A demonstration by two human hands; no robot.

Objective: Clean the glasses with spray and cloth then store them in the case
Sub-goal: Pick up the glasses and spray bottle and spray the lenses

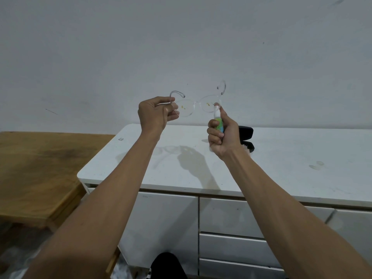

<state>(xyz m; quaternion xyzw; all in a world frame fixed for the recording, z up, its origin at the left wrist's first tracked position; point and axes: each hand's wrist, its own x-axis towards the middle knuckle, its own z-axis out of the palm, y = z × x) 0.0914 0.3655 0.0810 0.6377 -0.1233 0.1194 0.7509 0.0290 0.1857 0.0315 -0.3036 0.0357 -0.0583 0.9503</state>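
Glasses [198, 104] up in the air, clear frame, both arms unfolded and pointing away toward the wall [181, 47], held well above the white cabinet [281, 170]. Small yellowish marks show on both lenses. Left hand [156, 115] has them by the left end of the frame, thumb and fingers pinched on the rim at the hinge. Right hand [222, 137] is wrapped around a little spray bottle [219, 123], green and blue label peeking between the fingers, white nozzle right up against the right-hand lens, index finger laid on top of the nozzle. Whether any mist is coming out, can't tell. Below and just behind that right hand, a black case [247, 138] lies open on the cabinet top, lid tilted back toward the wall, largely hidden by the hand. Shadows of the hand and the glasses fall on the cabinet top beneath the glasses. Over at the cabinet's right side, a faint smudge on the surface. Drawer fronts run along the cabinet's face below. To the cabinet's left, a brown wooden table [40, 164] stands beside it, lower down.
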